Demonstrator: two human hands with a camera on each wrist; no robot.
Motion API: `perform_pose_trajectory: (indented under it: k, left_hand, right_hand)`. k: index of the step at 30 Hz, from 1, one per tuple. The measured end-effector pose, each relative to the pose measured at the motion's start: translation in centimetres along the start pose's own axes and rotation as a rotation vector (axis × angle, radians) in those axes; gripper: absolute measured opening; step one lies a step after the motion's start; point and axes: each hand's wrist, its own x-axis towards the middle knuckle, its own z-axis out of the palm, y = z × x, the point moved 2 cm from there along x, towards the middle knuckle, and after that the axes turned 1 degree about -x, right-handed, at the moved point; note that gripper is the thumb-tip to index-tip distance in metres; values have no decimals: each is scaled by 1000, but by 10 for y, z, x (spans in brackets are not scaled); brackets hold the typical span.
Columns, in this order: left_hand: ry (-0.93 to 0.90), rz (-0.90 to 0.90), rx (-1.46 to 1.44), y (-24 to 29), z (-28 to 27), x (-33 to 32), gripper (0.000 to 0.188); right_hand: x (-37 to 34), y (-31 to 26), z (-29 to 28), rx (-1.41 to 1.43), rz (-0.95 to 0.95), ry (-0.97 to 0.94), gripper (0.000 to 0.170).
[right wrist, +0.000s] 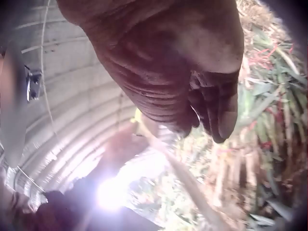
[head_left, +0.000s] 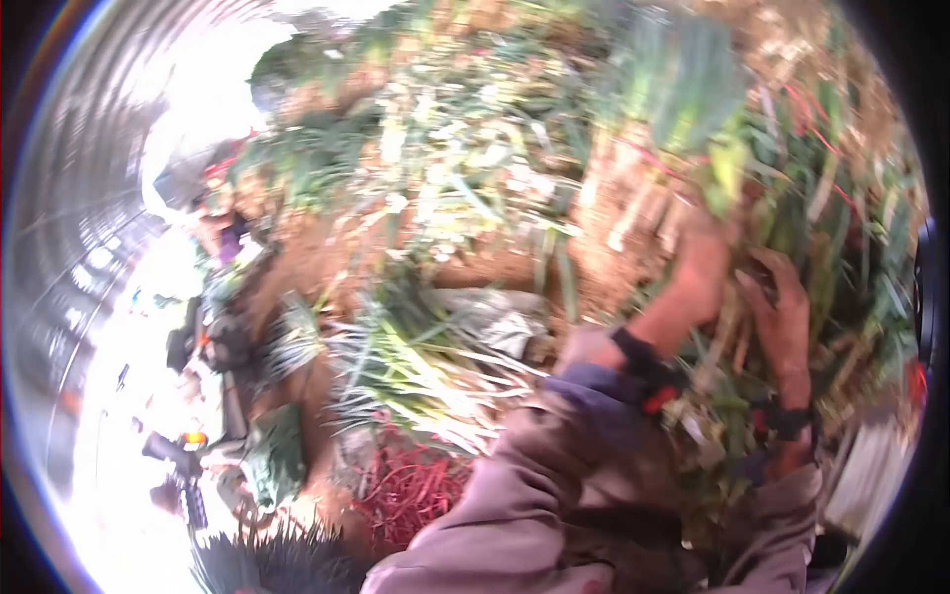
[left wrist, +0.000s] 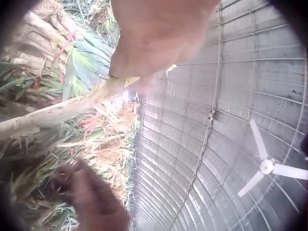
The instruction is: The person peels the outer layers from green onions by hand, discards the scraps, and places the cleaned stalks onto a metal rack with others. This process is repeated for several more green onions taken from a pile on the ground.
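My left hand (left wrist: 159, 38) grips one end of a long, pale green onion stalk (left wrist: 62, 109), which slants down across the left wrist view. The same stalk (right wrist: 190, 185) trails from the left hand (right wrist: 120, 149) in the right wrist view. In the head view, the left hand (head_left: 705, 233) is a little above and left of the right hand (head_left: 779, 297). Loosely bent, the right hand's fingers (right wrist: 226, 122) have nothing visible between them. Under both hands lie loose leaves and stalks. A bundle of green onions (head_left: 683, 89) with a red tie lies just beyond.
Another pile of green onions (head_left: 435, 366) lies left of my arm, next to red ties (head_left: 416, 490). Cut greens (head_left: 485, 148) cover the ground ahead. A ribbed tunnel wall (head_left: 79, 198) rises at the left, and a white fan (left wrist: 266, 166) shows in the left wrist view.
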Motion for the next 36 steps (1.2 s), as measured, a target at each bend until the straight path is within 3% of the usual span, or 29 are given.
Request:
perform_pose_trajectory:
  k: [1,3,4,6,8,12,16,19,29,36]
  left_hand:
    - [75,377,437,0,7,4,52]
    - [-14,-287,-908,6,15,10,49]
    - [-37,-372,-1082,14,15,10,42]
    - [-8,-325,-1144,16,18,6,35]
    - [12,-247,-1157,14,27,8,33]
    - [51,-119,-1216,23,33,14,29]
    - [25,-126,-1299,26,35,16,29]
    - [10,-126,-1342,25,38,11,30]
    - [-80,-84,-1303,34,45,5,26]
    - [-19,-144,-1316,25,62,5,23]
  right_hand:
    - [5,3,10,3,58,37,27]
    - [9,9,19,17,83,66,25]
    - [9,14,15,52,87,109,24]
    - [10,17,4,80,102,136,22]
    - [12,18,-4,507,383,44,19]
    - [18,-9,-5,556,280,44,17]
    - [21,-6,-14,500,270,47,17]
    - [24,5,-16,621,260,-58,16]
    - [9,0,-30,267,188,47,15]
    - [-3,2,-36,52,172,110,13]
